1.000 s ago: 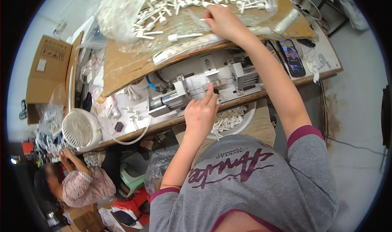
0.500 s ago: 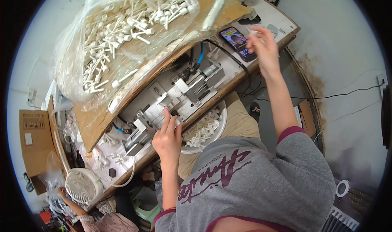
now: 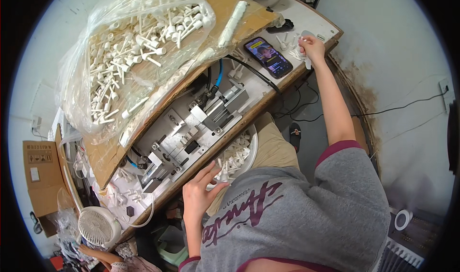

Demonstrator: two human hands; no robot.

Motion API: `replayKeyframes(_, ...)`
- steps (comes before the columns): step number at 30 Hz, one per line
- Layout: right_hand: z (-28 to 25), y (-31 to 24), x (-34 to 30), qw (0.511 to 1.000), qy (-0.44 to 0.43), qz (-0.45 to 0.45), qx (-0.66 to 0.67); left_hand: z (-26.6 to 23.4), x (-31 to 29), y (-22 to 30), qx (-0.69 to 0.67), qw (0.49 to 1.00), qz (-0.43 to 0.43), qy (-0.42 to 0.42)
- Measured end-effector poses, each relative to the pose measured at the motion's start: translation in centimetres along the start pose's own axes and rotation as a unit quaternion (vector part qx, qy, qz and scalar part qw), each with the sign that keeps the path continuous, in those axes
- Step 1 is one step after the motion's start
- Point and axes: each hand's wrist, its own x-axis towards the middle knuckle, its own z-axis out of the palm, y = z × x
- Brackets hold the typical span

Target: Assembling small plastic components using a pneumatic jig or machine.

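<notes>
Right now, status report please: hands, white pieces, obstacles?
Left hand open, near white stemmed plastic pieces. Right hand by small white pieces, hold unclear. Possible obstacle: black rectangular phone, leftward.

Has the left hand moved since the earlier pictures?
Yes: judged against the metal clamping fixture, the left hand has drawn back off it, toward the person's gray T-shirt.

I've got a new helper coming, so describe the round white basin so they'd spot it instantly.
Start at the white-topped worktable and its silver metal fixture. Just past the table's front edge, by the wearer's tan trousers, is the round white basin holding small white plastic parts. Unlike the clear plastic bag of similar parts on brown cardboard, it has a curved rim.
</notes>
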Motion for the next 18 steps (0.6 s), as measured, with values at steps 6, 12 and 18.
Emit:
replayKeyframes(6,1.0,-5.1,-6.4,0.957,-0.071,-0.022,0.282,0.0,-1.2,0.1,-0.047,0.995,-0.031,0.08)
replayKeyframes(12,7.3,-14.4,-24.0,0.796,-0.506,0.134,0.303,0.0,3.3,2.8,-0.121,0.967,0.027,0.225)
replayKeyframes(18,11.5,-16.1,-28.2,0.738,-0.581,0.17,0.3,-1.5,2.7,2.5,-0.141,0.96,0.057,0.233)
